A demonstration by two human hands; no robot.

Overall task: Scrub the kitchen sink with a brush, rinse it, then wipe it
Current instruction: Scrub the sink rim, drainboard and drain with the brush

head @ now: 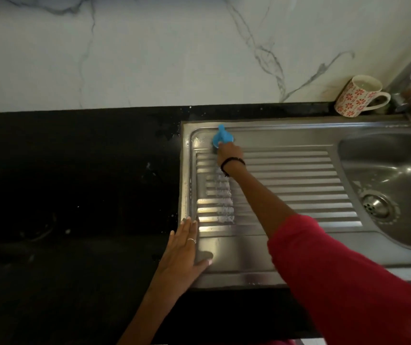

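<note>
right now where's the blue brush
In the head view, the blue brush sits at the drainboard's far left corner, gripped by the right hand.

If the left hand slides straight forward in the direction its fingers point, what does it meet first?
The left hand lies flat on the sink's left edge, fingers pointing toward the wall. The way looks free along that rim; the brush sits right of this line.

white marble-veined wall (149, 51) rises behind a black speckled counter (75, 183); the light is dim.
</note>
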